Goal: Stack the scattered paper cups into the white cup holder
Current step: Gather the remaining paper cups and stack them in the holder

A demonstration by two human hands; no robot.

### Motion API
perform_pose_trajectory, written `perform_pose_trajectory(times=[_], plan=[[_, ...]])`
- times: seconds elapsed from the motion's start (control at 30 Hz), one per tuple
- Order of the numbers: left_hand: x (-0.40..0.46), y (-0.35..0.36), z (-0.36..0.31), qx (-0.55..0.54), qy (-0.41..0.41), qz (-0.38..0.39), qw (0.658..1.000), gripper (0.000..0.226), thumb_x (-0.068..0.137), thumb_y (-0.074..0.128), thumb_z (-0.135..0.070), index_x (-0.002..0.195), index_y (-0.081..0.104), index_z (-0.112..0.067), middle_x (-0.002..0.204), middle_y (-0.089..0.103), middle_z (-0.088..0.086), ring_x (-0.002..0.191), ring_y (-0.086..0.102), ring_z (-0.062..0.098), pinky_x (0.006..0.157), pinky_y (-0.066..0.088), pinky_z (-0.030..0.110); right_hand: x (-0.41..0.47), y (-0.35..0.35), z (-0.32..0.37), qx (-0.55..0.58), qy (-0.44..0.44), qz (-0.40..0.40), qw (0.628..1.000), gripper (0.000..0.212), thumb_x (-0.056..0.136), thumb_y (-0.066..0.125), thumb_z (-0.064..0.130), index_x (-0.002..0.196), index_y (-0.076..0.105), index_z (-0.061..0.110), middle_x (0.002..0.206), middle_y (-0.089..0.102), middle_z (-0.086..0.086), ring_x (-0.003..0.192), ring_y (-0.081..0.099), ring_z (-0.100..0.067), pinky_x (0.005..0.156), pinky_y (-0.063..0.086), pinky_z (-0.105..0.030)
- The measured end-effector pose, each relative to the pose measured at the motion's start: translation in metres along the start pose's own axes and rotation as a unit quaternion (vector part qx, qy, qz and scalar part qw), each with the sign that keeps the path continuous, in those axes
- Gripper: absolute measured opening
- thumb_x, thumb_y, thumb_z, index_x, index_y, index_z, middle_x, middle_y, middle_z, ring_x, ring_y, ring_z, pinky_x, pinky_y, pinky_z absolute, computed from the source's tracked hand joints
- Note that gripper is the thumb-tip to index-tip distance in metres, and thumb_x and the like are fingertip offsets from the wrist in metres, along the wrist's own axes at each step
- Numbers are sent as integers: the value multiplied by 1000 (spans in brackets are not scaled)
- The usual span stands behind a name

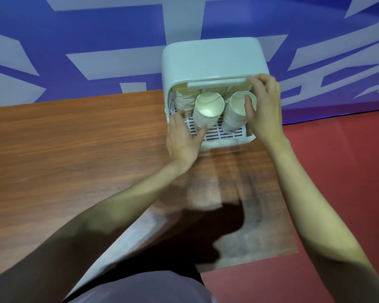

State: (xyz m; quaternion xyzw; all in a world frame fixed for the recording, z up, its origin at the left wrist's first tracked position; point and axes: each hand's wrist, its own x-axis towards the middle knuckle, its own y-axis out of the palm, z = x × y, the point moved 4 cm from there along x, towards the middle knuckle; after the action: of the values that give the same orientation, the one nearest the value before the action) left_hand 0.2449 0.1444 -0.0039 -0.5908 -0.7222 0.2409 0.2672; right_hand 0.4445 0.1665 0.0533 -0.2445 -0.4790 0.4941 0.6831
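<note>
The white cup holder [210, 60] stands at the far right end of the wooden table, its lid raised over a slotted white tray [221, 133]. Three stacks of paper cups stand on the tray: a left stack [184, 101], a middle stack [208, 112] and a right stack [235, 112]. My left hand [184, 136] reaches in at the tray's left front, its thumb and fingers around the base of the middle stack. My right hand [264, 103] holds the right stack, thumb on its rim, while its fingers curl over the edge of the lid handle [217, 84].
The wooden table [74, 149] stretches to the left and toward me. A blue and white patterned wall [96, 40] rises right behind the holder. Red floor [337, 160] lies off the table's right edge.
</note>
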Motion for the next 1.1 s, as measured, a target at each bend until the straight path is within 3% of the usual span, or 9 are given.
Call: perform_pose_trajectory(times=[0.13, 0.23, 0.37, 0.5, 0.63, 0.77, 0.97, 1.1], plan=[[19, -36, -24, -24, 148, -100, 984, 31, 90, 59, -21, 117, 56, -6, 110, 57, 8, 103, 51, 22, 91, 41, 30, 9, 2, -3, -18, 8, 0, 1000, 44, 90, 43, 2, 133, 50, 9, 128, 48, -15, 114, 44, -28, 96, 41, -36], [50, -42, -33, 20, 229, -80, 970, 32, 89, 59, -14, 120, 57, -3, 115, 58, 11, 107, 50, 24, 94, 37, 28, 12, 3, -4, -52, 21, -1, 998, 42, 90, 43, 2, 130, 54, 10, 128, 50, -14, 115, 45, -31, 94, 35, -37], [69, -40, -31, 65, 281, -51, 956, 22, 86, 62, -9, 107, 65, -3, 106, 63, 12, 96, 54, 28, 83, 45, 36, 12, 5, -6, -40, 25, 4, 999, 38, 91, 46, 2, 126, 56, 8, 126, 51, -14, 114, 46, -31, 95, 38, -37], [66, -40, -33, 77, 308, -36, 947, 15, 87, 58, -11, 96, 67, -3, 97, 63, 12, 89, 55, 31, 76, 46, 39, 11, 3, -5, -10, 34, 5, 999, 33, 90, 49, 2, 120, 59, 8, 119, 52, -13, 110, 46, -30, 91, 36, -25], [56, -42, -32, 78, 310, -2, 948, 13, 86, 58, -10, 96, 64, -5, 91, 62, 11, 84, 51, 28, 76, 39, 32, 1, -1, -9, -17, 37, 1, 999, 25, 89, 53, 5, 113, 61, 7, 111, 53, -13, 101, 46, -30, 81, 32, -20], [41, -43, -25, 69, 305, 41, 949, 11, 87, 62, -12, 96, 64, -7, 93, 63, 8, 90, 47, 22, 79, 37, 29, -15, -5, -12, -22, 37, 7, 999, 19, 88, 55, 5, 106, 62, 7, 105, 53, -13, 97, 46, -29, 78, 37, -25], [13, -40, -13, 81, 307, 81, 945, 12, 83, 64, -5, 95, 66, -7, 92, 62, 8, 89, 53, 27, 79, 41, 33, -47, -3, -17, -20, 53, 19, 998, 17, 84, 61, 3, 101, 62, 6, 100, 53, -13, 91, 47, -28, 75, 34, -24], [0, -31, -3, 115, 306, 117, 938, 15, 77, 68, -4, 92, 66, -7, 92, 63, 10, 90, 55, 31, 79, 40, 35, -69, 8, -19, -29, 96, 29, 995, 19, 80, 63, 1, 99, 62, 5, 99, 53, -15, 91, 49, -32, 78, 38, -32]])
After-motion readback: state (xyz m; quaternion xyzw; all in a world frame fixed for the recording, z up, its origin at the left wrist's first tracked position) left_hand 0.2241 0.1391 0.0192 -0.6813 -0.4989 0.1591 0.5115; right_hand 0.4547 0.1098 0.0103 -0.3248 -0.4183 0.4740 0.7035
